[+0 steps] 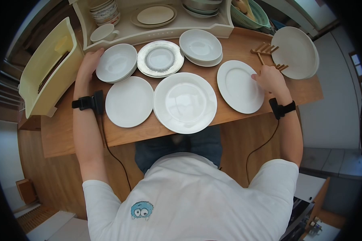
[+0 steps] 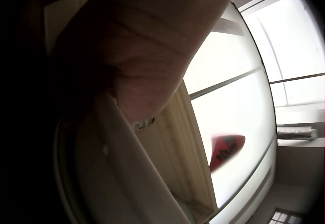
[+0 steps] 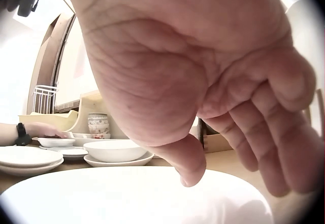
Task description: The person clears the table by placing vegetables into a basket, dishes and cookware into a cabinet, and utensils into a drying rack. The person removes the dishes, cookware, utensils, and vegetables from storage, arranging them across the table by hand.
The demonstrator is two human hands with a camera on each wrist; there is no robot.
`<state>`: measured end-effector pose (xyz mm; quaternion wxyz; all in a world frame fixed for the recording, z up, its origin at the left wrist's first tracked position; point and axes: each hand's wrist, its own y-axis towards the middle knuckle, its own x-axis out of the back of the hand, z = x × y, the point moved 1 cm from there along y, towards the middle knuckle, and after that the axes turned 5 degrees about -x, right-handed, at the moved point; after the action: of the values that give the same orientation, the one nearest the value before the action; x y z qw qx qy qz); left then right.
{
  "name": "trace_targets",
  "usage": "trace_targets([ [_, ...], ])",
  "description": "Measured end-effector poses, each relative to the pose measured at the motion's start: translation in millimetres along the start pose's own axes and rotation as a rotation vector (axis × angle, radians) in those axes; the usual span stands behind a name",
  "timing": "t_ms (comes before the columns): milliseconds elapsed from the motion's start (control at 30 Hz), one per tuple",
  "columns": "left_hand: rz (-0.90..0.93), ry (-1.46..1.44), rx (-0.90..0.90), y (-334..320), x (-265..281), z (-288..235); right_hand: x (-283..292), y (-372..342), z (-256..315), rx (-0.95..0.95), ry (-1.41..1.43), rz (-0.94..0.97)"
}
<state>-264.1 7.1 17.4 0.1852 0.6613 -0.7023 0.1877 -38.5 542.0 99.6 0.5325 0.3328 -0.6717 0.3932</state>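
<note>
My left hand (image 1: 91,62) is at the left rim of a white bowl (image 1: 116,62) on a small stack. In the left wrist view the bowl's rim (image 2: 129,147) meets the palm, while the fingers are hidden in shadow. My right hand (image 1: 269,78) is over the right edge of a white plate (image 1: 240,88). From the right wrist, its fingers (image 3: 261,147) show loosely bent, apart from the thumb, with nothing between them. A wooden rack (image 1: 265,49) with prongs stands just beyond that hand.
A large white plate (image 1: 185,103) and a smaller one (image 1: 129,102) lie along the front. Behind are a silver-rimmed plate (image 1: 161,59) and a stacked bowl (image 1: 201,45). A yellow bin (image 1: 48,76) stands left, large white dishes (image 1: 295,52) right, a cream shelf (image 1: 157,34) behind.
</note>
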Motion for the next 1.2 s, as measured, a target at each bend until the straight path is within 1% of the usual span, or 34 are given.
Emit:
trace_targets([
  [67,0.009,0.012,-0.023,5.0,5.5,10.2,1.7,0.7,-0.9,0.092,-0.014,-0.025],
  [100,0.021,0.024,-0.047,11.1,3.1,12.0,4.5,2.2,-3.4,0.069,-0.022,-0.036],
  [133,0.036,0.009,-0.061,15.9,-0.5,13.2,5.0,5.0,-3.9,0.045,0.033,0.029],
  [167,0.027,-0.021,-0.034,18.1,-1.8,14.5,3.2,8.4,-6.7,0.027,0.091,0.095],
  [200,0.01,-0.044,0.001,19.4,-0.8,18.1,-0.7,12.7,-10.7,0.07,0.162,0.054],
  [233,0.001,-0.04,0.009,14.8,1.4,14.8,3.4,7.8,-5.5,0.082,0.162,0.057],
  [300,0.057,0.028,-0.067,-1.1,4.8,1.6,12.5,-9.0,12.6,0.124,0.552,0.098],
  [333,0.024,0.01,-0.061,-0.4,3.0,3.2,8.7,-9.5,19.4,0.175,0.607,0.192],
  [367,0.018,0.021,-0.052,-3.4,3.2,0.4,11.8,-20.6,32.4,0.185,0.613,0.201],
  [433,0.018,0.003,0.014,-5.9,1.1,-5.1,15.1,-54.1,64.9,0.196,0.741,0.407],
  [500,0.006,-0.006,0.017,-4.3,-0.9,-3.3,4.6,-73.8,84.2,0.233,0.684,0.499],
  [533,-0.008,-0.021,0.019,-3.8,-1.7,-2.7,-1.0,-81.7,90.3,0.28,0.655,0.459],
  [567,-0.008,-0.021,0.019,-3.3,-1.6,-2.1,-5.9,-85.7,95.2,0.28,0.655,0.46],
  [633,0.011,-0.045,0.016,-3.6,-1.6,-1.6,-12.3,-90.5,103.6,0.404,0.706,0.396],
  [700,0.011,-0.022,0.019,-3.9,-0.7,-3.5,-16.8,-87.1,105.5,0.382,0.746,0.404],
  [767,0.012,-0.002,0.019,-1.8,-1.2,-3.9,-23.0,-78.5,103.2,0.304,0.789,0.53],
  [900,0.006,-0.025,0.032,1.0,0.0,-0.1,-17.0,-78.5,98.6,0.269,0.822,0.479],
  [967,-0.004,-0.039,0.033,0.2,-0.1,-0.1,-21.5,-69.8,89.8,0.244,1.026,0.508],
  [1033,-0.003,-0.045,0.037,0.9,-0.5,-0.7,-21.5,-66.4,78.7,0.237,1.05,0.496],
  [1100,0.004,-0.051,0.025,4.5,0.6,3.0,-22.0,-61.6,59.8,0.24,1.212,0.444],
  [1133,0.008,-0.052,0.017,5.8,0.3,6.3,-19.6,-60.0,47.6,0.236,1.205,0.441],
  [1200,0.02,-0.05,0.03,6.1,2.2,7.1,-13.2,-55.9,18.4,0.148,1.281,0.323],
])
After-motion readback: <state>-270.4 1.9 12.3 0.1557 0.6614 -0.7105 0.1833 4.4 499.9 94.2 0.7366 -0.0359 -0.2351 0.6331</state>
